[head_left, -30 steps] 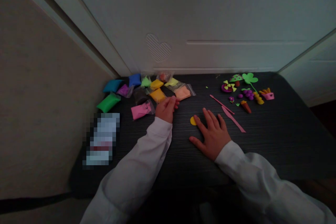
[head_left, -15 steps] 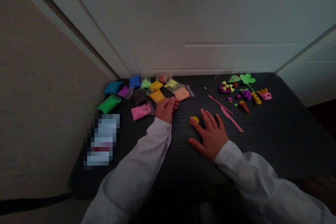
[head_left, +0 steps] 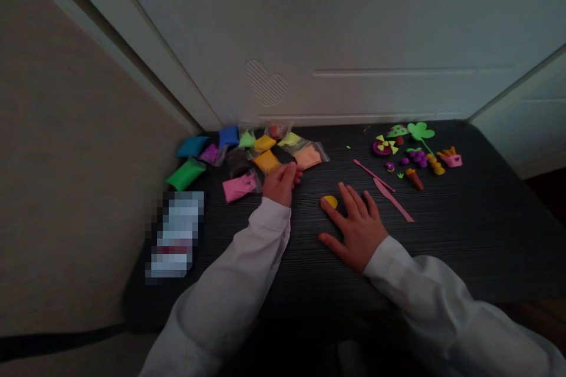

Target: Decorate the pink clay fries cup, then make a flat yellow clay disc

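Observation:
A flat, round piece of yellow clay (head_left: 331,201) lies on the dark table (head_left: 305,265). My right hand (head_left: 358,227) is spread over the table, its index fingertip pressing on the left part of that disc. To the left, my left hand (head_left: 282,182) rests with its fingers curled and thumb against them; whether anything is inside cannot be made out. Just beyond it sit an orange-yellow clay packet (head_left: 266,161) and a peach clay packet (head_left: 308,156). Right of my right hand lie a pink clay knife (head_left: 394,200) and a thin pink modelling stick (head_left: 374,175).
More clay packets, including a pink one (head_left: 239,187) and a green one (head_left: 186,174), are grouped at the back left. A blurred phone (head_left: 177,235) lies at the left edge. Small clay figures, among them a green clover (head_left: 421,131) and purple grapes (head_left: 418,158), stand back right.
The whole view has shifted slightly, so everything appears a little further right. Both hands keep their poses, and the index finger stays on the yellow disc.

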Tool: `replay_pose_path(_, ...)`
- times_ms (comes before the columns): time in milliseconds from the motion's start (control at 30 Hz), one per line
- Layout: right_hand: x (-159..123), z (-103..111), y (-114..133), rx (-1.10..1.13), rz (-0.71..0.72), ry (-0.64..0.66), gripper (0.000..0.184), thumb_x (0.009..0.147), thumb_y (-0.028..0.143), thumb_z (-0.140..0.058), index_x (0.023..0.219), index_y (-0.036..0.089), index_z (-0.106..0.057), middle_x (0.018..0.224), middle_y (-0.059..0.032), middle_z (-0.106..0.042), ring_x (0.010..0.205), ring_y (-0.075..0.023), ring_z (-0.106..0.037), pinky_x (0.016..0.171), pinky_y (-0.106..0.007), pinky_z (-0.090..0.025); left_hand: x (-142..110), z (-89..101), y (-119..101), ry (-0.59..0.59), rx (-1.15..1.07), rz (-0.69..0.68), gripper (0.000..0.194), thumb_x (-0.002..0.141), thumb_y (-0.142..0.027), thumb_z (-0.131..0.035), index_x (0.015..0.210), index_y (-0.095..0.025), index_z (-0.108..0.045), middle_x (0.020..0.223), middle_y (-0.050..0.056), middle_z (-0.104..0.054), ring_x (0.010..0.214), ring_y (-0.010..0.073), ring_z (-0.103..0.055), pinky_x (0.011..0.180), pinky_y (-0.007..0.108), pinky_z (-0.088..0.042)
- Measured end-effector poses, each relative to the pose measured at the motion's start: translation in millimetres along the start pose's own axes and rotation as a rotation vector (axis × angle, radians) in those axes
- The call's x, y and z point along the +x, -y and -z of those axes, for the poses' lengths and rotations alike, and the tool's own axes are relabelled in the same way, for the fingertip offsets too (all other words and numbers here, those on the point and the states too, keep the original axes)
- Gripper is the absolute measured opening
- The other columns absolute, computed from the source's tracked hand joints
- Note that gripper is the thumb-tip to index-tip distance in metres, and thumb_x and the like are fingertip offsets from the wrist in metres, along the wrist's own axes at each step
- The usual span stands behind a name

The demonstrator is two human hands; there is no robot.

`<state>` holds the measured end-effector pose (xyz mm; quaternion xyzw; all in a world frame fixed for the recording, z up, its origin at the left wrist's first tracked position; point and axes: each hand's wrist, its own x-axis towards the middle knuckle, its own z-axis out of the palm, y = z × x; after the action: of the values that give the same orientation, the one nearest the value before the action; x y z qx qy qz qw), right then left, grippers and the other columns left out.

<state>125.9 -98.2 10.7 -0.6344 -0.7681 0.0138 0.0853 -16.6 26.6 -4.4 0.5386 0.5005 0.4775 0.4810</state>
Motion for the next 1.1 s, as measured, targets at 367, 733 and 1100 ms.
replay_pose_path(367, 1.2, -2.5, 0.5, -0.021, -0.049, 0.004, 0.06, 0.076, 0.06, -0.026, 0.126, 0.026, -0.033, 0.14, -0.0113, -0.013, 0.125, -0.0287, -0.015, 0.097, -0.051, -0.007, 0.3, 0.3, -0.1, 0.004, 0.003, -0.005, 0.034, 0.073, -0.043, -0.045, 0.071, -0.014, -0.062, 0.062, 0.002, -0.056, 0.05, 0.0074, -0.047, 0.044, 0.019, -0.034)
replay_pose_path(733, 1.4, -4.3, 0.8, -0.057, -0.088, -0.029, 0.061, 0.076, 0.059, -0.029, 0.126, 0.024, -0.034, 0.14, -0.0115, -0.014, 0.124, -0.0287, -0.017, 0.097, -0.05, -0.01, -0.4, -0.8, -0.9, -0.009, -0.014, -0.011, 0.033, 0.072, -0.043, -0.046, 0.07, -0.014, -0.063, 0.059, 0.001, -0.056, 0.05, 0.0073, -0.047, 0.044, 0.019, -0.033)
replay_pose_path(1100, -0.3, -4.7, -1.3, -0.05, -0.118, -0.049, 0.061, 0.077, 0.058, -0.029, 0.126, 0.021, -0.035, 0.14, -0.0124, -0.013, 0.125, -0.0284, -0.016, 0.098, -0.049, -0.01, 0.2, -0.5, -0.4, -0.002, -0.011, 0.001, 0.033, 0.073, -0.043, -0.046, 0.071, -0.014, -0.062, 0.061, 0.002, -0.056, 0.051, 0.0074, -0.048, 0.044, 0.019, -0.033)
